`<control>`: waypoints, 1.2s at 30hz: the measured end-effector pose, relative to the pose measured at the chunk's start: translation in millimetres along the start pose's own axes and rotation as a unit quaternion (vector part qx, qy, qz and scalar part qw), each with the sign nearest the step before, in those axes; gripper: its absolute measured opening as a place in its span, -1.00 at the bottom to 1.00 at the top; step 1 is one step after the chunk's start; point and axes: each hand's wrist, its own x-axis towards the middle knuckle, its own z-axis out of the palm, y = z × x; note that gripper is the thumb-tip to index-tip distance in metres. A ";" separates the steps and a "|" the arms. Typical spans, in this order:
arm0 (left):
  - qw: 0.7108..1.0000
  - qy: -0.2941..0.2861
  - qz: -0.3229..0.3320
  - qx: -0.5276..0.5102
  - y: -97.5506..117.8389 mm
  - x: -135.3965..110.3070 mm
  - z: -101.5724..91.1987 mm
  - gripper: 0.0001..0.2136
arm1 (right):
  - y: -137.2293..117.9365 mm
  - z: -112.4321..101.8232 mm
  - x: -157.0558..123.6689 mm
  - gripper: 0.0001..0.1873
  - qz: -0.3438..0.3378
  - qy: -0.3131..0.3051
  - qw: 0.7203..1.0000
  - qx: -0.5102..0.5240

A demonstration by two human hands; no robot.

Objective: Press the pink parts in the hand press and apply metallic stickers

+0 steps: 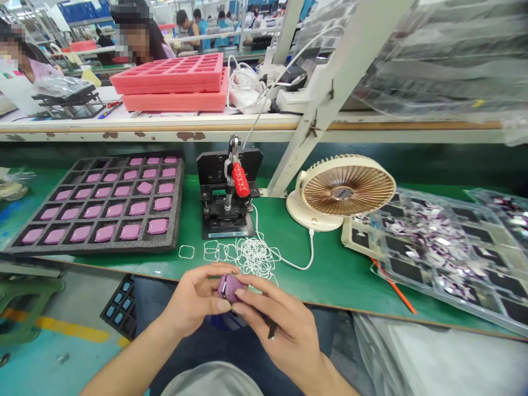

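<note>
Place: just off the near edge of the green desk, above the person's lap.

Left hand: fingers curled and nearly closed, gripping the left side of the pink rounded-square part.

Right hand: fingers laid across the part's top and right side, also closed on it. A slim dark item shows beneath them; its kind cannot be told.

Part's direction: nearly square, so no clear long axis. A silver strip along one edge faces the left hand; the two-handed hold seems to keep that edge exposed.

Foam tray: dark grey, at left on the desk. Matching pink parts sit in separate cells, apparently to keep them apart.

Bench press: black, with a red handle, at centre.

White loops: a loose heap before the press, within easy reach.

Desk fan: cream, at right, beside a clear plastic tray of silvery scraps.
</note>
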 end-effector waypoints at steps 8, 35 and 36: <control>0.999 0.003 0.051 0.011 -1.1 0.7 1.3 -0.53 | 2.6 1.3 0.4 -0.71 -0.049 -0.018 0.998 -0.045; 0.989 0.134 -0.014 -0.062 10.9 3.0 17.6 -0.64 | 7.8 -2.5 -2.9 -0.74 0.085 0.081 0.993 0.030; 0.988 0.145 -0.008 -0.050 11.1 4.6 19.1 -0.64 | 9.7 -2.1 -4.6 -0.75 0.087 0.082 0.992 0.029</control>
